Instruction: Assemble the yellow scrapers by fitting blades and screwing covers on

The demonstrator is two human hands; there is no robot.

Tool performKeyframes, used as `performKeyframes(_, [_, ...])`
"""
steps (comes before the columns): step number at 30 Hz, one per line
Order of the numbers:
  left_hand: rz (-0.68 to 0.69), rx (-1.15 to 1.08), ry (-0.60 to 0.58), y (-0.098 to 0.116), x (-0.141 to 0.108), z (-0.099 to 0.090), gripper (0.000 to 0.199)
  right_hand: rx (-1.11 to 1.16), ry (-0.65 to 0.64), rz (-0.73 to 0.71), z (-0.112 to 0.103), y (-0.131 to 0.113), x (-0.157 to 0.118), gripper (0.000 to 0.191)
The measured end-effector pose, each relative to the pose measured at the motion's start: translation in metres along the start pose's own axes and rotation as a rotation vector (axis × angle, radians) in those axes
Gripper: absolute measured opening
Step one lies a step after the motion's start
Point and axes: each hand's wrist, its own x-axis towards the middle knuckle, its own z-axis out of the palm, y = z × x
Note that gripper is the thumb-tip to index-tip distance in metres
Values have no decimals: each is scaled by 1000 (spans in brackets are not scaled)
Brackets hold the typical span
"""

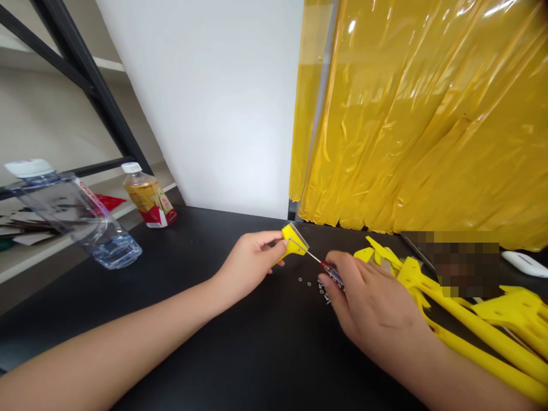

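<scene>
A yellow plastic strip curtain [411, 114] fills your upper right, beside a white wall [222, 103], and a black metal shelf frame [85, 74] crosses your upper left. Below them spreads a black tabletop [171, 348]. Toward its far left end are a clear water bottle [81, 222] with a white cap, tilted in your view, and a bottle of amber drink [148, 197] with a red-and-white label. To your right lies a heap of long yellow plastic parts [479, 319], with a white rounded object [524, 264] past it and a pixelated patch [454, 262] hiding what lies there. Your left hand [250, 265] is closed, pinching a small yellow plastic piece [293, 245] above the tabletop. Your right hand [368, 302] grips a red-handled screwdriver [331, 273], its thin shaft reaching to that piece. Tiny rings [303, 281] lie on the tabletop just below, between your hands.
</scene>
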Motion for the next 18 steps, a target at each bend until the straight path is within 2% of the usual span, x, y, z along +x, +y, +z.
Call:
performKeyframes(7, [-14, 8, -12, 1, 0, -1, 33, 31, -32, 31, 4, 1, -2, 14])
performKeyframes(10, [-21, 7, 0, 1, 0, -1, 34, 27, -61, 56, 6, 2, -3, 19])
performKeyframes(15, [-5, 8, -6, 2, -1, 0, 34, 129, -10, 60, 10, 0, -5, 16])
performKeyframes(18, [-17, 9, 0, 2, -1, 0, 33, 74, -20, 39, 9, 1, -5, 12])
